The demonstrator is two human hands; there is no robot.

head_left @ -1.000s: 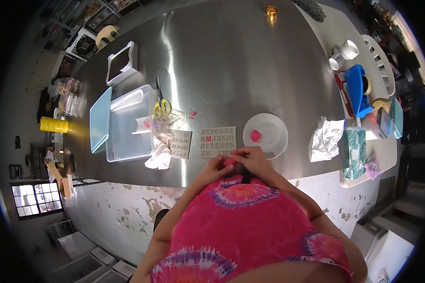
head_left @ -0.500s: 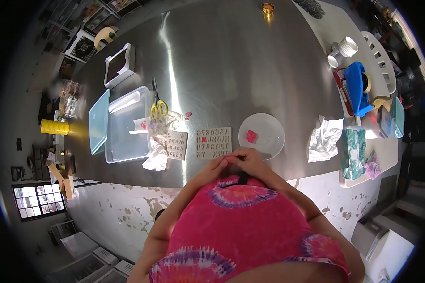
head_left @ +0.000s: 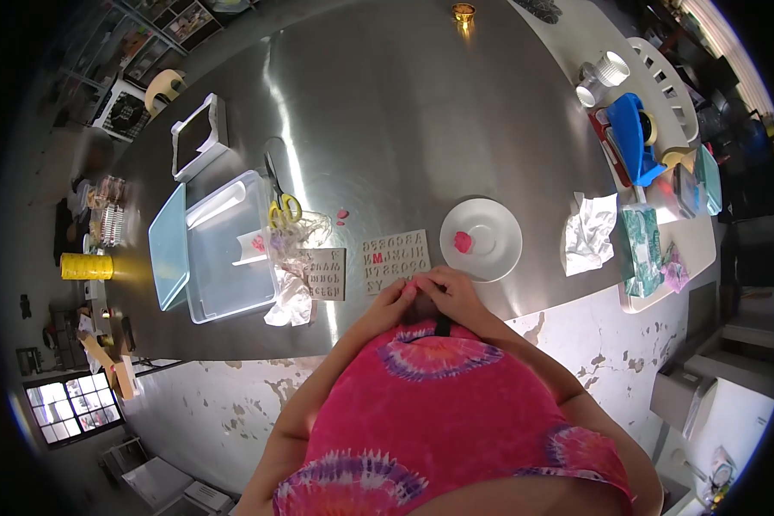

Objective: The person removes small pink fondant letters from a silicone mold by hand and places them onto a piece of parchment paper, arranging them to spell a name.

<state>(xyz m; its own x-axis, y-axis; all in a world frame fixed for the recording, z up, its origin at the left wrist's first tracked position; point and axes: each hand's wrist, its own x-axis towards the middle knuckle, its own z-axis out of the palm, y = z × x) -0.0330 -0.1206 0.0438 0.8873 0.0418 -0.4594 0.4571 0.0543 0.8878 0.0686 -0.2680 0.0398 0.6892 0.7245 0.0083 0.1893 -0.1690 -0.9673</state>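
Observation:
My left hand [head_left: 392, 304] and my right hand [head_left: 452, 294] meet fingertip to fingertip in front of my chest, at the table's near edge. Both are closed in a pinch on a small bit of pink dough [head_left: 416, 282], mostly covered by the fingers. Just beyond them lies a grey letter mold [head_left: 396, 261] with a pink M filling one cavity. To its right, a white plate [head_left: 497, 258] holds a larger lump of pink dough [head_left: 463, 242]. A second letter mold [head_left: 326, 273] sits left of the first, partly under crumpled plastic wrap [head_left: 312, 230].
Yellow-handled scissors [head_left: 285, 209] lie beside a clear plastic box [head_left: 224, 288] on the left. Small pink scraps [head_left: 342, 214] rest near the wrap. Crumpled white paper [head_left: 590, 232] is at the right. A gold cup [head_left: 463, 12] stands at the far edge.
The view has turned slightly, so the table's things appear shifted and tilted. My hands stay together at the pink bit, with the fingertips slightly rearranged.

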